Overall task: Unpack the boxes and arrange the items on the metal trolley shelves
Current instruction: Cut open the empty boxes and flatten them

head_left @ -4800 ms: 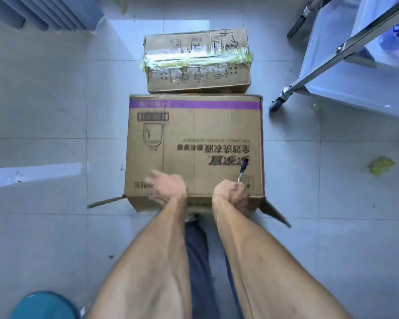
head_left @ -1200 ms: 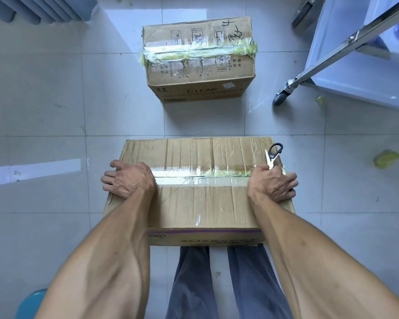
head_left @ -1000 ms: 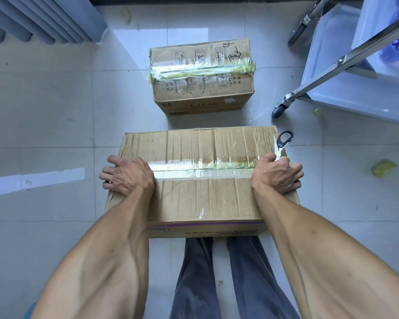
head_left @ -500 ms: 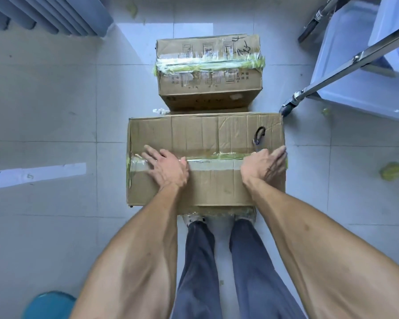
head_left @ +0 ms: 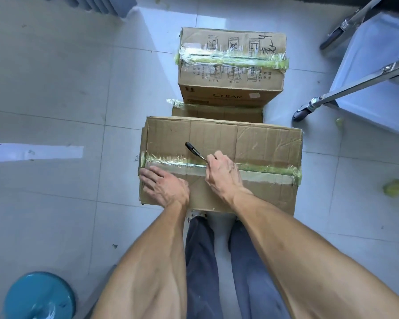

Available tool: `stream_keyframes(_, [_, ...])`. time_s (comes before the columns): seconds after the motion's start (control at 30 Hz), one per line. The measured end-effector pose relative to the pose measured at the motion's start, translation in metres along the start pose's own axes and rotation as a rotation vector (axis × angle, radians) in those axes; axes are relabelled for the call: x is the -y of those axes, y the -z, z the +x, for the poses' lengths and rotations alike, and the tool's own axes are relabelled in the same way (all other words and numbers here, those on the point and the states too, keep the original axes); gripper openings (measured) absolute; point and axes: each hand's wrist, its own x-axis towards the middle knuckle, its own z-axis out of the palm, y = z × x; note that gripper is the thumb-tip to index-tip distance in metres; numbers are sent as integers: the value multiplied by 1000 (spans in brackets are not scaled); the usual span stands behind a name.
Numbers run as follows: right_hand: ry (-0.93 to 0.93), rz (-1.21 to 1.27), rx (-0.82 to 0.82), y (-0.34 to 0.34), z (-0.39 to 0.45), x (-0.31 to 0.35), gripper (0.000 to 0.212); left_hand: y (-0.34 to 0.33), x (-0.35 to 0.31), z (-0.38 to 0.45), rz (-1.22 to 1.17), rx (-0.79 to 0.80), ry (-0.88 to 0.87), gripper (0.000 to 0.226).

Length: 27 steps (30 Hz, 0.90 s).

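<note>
With the scissors point(head_left: 195, 151) clamped in the right hand's fingers point(head_left: 213, 158) over the tape seam point(head_left: 263, 168), the floor-standing box point(head_left: 221, 143) is best steadied by the flat, spread left fingers point(head_left: 151, 174) kept clear behind the blade

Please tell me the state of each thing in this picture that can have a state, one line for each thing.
Near box: closed, tape on the seam.
Far box: closed, taped.
Scissors: in the right hand, at the near box's tape; blades hidden.
Left hand: flat on the near box, holding nothing.
Trolley: lower shelf looks bare; rest out of view.
</note>
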Motion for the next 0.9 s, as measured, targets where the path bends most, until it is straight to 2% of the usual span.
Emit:
stream_keyframes(0.27, [84, 136, 149, -39, 32, 85, 15, -6, 38, 29, -111, -11, 68, 67])
stream_keyframes(0.4, [226, -41, 81, -43, 38, 107, 16, -14, 42, 32, -153, -64, 31, 53])
stream_keyframes(0.53, [352, -109, 23, -41, 38, 109, 15, -22, 42, 30, -141, -95, -2, 56])
stream_keyframes(0.63, [346, -73, -18, -44, 36, 101, 9, -25, 40, 32, -159, -100, 7, 60])
stream_keyframes(0.83, [330, -48, 23, -42, 41, 102, 32, -29, 33, 33, -166, -106, 58, 56])
stream_keyframes(0.9, [340, -76, 57, -40, 43, 102, 28, -30, 33, 34, -142, -74, 64, 57])
